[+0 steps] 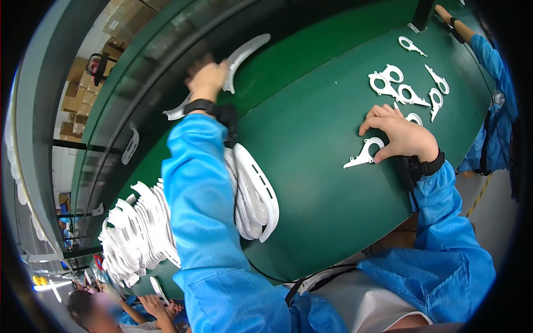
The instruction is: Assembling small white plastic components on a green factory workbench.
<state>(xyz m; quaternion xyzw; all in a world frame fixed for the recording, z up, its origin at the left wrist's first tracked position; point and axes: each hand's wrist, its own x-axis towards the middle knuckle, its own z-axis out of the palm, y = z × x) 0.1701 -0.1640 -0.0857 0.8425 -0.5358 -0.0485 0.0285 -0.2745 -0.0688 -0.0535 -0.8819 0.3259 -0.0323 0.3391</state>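
Note:
My left hand [208, 79] reaches over the far edge of the green table, its fingers smeared by motion. Beside it lies a curved white plastic piece [243, 60], and another curved piece [179, 110] is partly hidden behind the wrist. Whether the hand grips anything is unclear. Over the table at the right, my right hand [401, 133] has its fingers curved and apart. Its thumb rests at the edge of a white ring-shaped part with a pointed tail [366, 154], which appears to lie on the table. A second ring part [413, 119] is half covered by this hand.
Several white ring parts [408, 94] lie scattered at the far right. A stack of curved slotted pieces [261, 194] sits by my left forearm, with a large pile [136, 227] farther left. Co-workers are at the lower left and at the right edge. A metal rail [119, 94] borders the table.

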